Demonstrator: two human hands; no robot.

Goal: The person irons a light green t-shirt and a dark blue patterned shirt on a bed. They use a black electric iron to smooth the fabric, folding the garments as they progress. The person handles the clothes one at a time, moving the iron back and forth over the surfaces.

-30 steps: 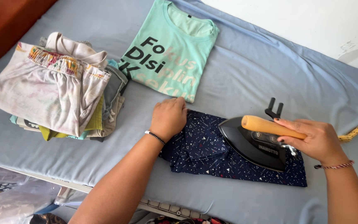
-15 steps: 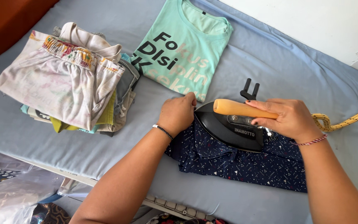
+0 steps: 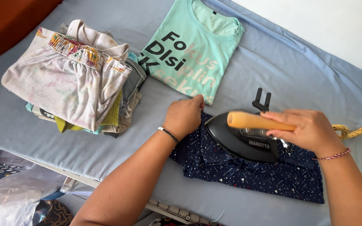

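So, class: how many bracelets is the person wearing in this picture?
2. A dark beaded bracelet sits on the left wrist, beside the navy patterned garment. A thin red bracelet sits on the right wrist, behind the hand gripping the iron.

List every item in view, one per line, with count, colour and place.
iron: one, black with a wooden handle, on the dark garment.
dark garment: one, navy with small specks, flat at centre right.
T-shirt: one, mint green with printed lettering, folded at top centre.
stack of folded clothes: one pile, pale, yellow-green and grey, at left.
cord: one, yellow braided, at right edge.
sheet: one, light blue, covering the work surface.
plastic bags: clear, lower left, count unclear.
left hand: pressing the dark garment's edge.
right hand: gripping the iron's handle.
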